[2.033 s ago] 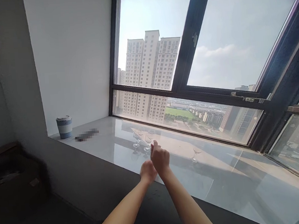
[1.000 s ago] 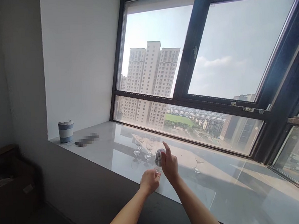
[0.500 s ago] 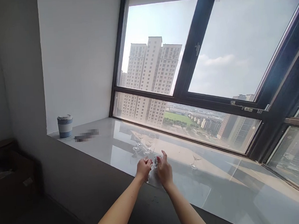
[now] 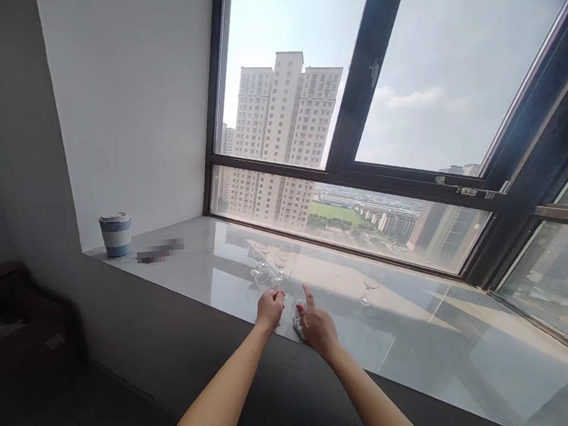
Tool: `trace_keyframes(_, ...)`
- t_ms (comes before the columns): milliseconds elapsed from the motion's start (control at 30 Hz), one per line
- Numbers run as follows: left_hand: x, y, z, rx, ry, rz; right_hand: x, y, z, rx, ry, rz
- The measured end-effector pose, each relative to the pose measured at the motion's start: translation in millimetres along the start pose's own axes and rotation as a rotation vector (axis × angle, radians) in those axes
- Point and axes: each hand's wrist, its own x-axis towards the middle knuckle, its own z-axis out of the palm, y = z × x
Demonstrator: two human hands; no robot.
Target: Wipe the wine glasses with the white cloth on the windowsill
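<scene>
My left hand (image 4: 270, 308) is closed in a pinch on a clear wine glass (image 4: 285, 307), which is hard to make out between my hands, low over the glossy window sill (image 4: 419, 340). My right hand (image 4: 317, 329) is just to its right, gripping a small pale cloth (image 4: 299, 317) at the glass, with the index finger sticking up. Two or three more wine glasses (image 4: 274, 262) stand upright in a group just beyond my hands. A single wine glass (image 4: 366, 291) stands apart to the right.
A blue-and-white lidded cup (image 4: 115, 234) stands at the sill's far left near the white wall, with a blurred dark object (image 4: 160, 251) lying beside it. Large dark-framed windows (image 4: 356, 130) run along the back of the sill. The floor to the left is dark.
Both hands have come down from a raised position to just above the sill. The glass with the cloth in it, held up a second ago, is now low between my hands.
</scene>
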Motion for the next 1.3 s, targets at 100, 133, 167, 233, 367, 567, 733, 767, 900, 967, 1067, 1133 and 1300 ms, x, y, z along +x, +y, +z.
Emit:
trace_keyframes(100, -0.2, 0.4, -0.6, 0.021, -0.007, -0.014, -19.6, 36.2, -16.8, -0.153, -0.025, 0.021)
trace_keyframes(133, 0.0, 0.3, -0.7, 0.029, -0.010, -0.019, -26.3, 50.1, -23.1, -0.188, -0.033, 0.045)
trace_keyframes(167, 0.4, 0.1, -0.7, 0.039, -0.014, -0.020, -33.1, 64.5, -29.8, -0.219, -0.046, 0.073)
trace_keyframes(233, 1.5, -0.3, -0.5, 0.065, -0.024, -0.013, -46.9, 94.2, -44.3, -0.275, -0.078, 0.138)
trace_keyframes(367, 3.9, -0.3, -0.2, 0.132, -0.044, -0.002, -75.9, 152.2, -74.1, -0.351, -0.120, 0.343)
trace_keyframes(567, 5.2, 1.8, 2.0, 0.255, -0.052, 0.020, -110.8, 210.3, -93.3, -0.335, 0.013, 0.631)
trace_keyframes(733, 5.7, 1.9, 8.4, 0.405, -0.105, 0.064, -114.5, 217.9, -87.9, -0.254, 0.144, 0.703)
trace_keyframes(767, 5.1, 1.6, 10.0, 0.434, -0.102, 0.093, -114.1, 217.7, -87.3, -0.238, 0.156, 0.707)
trace_keyframes(900, 1.1, 1.9, 16.3, 0.539, -0.087, 0.219, -114.0, 218.3, -86.7, -0.195, 0.197, 0.708)
trace_keyframes(967, -0.1, 5.3, 20.5, 0.602, -0.121, 0.251, -114.8, 219.8, -86.3, -0.185, 0.216, 0.704)
trace_keyframes(1067, 1.7, 16.6, 33.8, 0.682, -0.192, 0.281, -115.5, 221.9, -85.2, -0.177, 0.245, 0.694)
trace_keyframes(1133, 4.9, 27.4, 50.6, 0.701, -0.263, 0.317, -115.6, 222.5, -84.9, -0.179, 0.254, 0.697)
trace_keyframes(1300, 13.1, 56.1, 118.7, 0.620, -0.447, 0.390, -116.5, 221.9, -86.8, -0.162, 0.253, 0.729)
